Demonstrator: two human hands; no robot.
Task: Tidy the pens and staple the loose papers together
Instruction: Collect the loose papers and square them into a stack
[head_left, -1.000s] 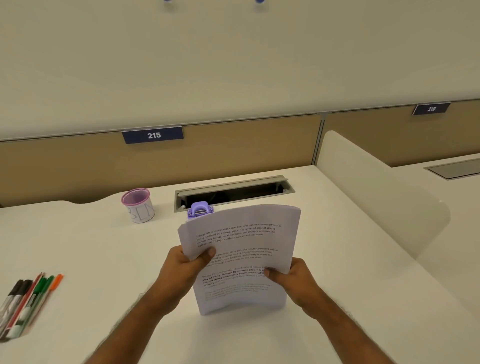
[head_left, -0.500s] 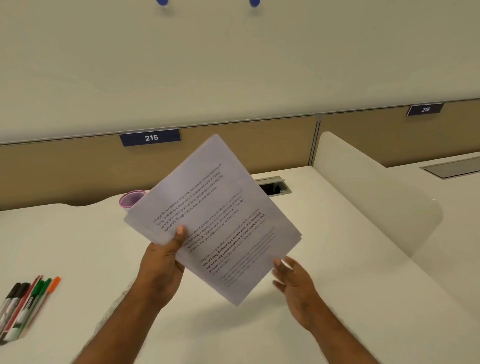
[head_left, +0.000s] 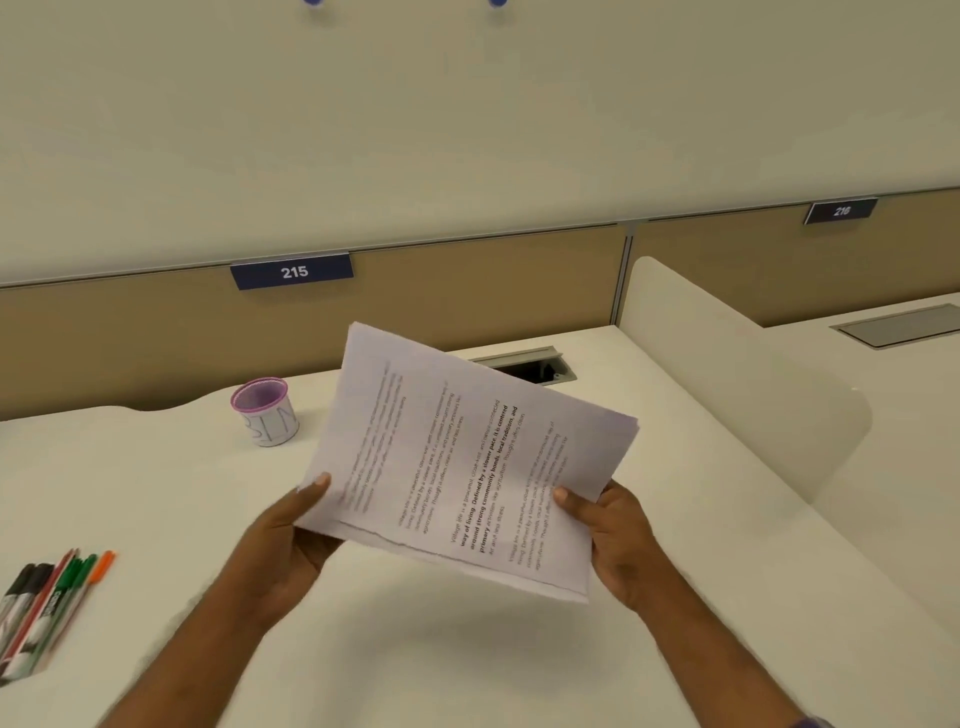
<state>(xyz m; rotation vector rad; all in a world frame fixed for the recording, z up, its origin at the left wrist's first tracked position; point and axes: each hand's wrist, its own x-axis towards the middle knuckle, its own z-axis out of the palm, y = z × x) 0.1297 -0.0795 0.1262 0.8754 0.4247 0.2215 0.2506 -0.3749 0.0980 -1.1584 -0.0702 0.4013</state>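
Observation:
A stack of printed papers (head_left: 457, 457) is held above the desk, turned sideways so the text lines run up the page. My left hand (head_left: 291, 540) grips its lower left corner, thumb on top. My right hand (head_left: 613, 540) grips the lower right edge, thumb on the sheet. Several pens and markers (head_left: 47, 603) lie bunched at the desk's left edge. A purple-rimmed cup (head_left: 266, 411) stands behind the papers to the left. The stapler is hidden behind the papers.
The white desk (head_left: 156, 493) ends at a tan partition (head_left: 467, 291) with a "215" label. A cable hatch (head_left: 530, 364) opens in the desk behind the papers. A rounded white divider (head_left: 737, 395) rises on the right.
The papers have been rotated from upright to sideways. My right hand let go of them half a second ago and now grips the lower right edge again.

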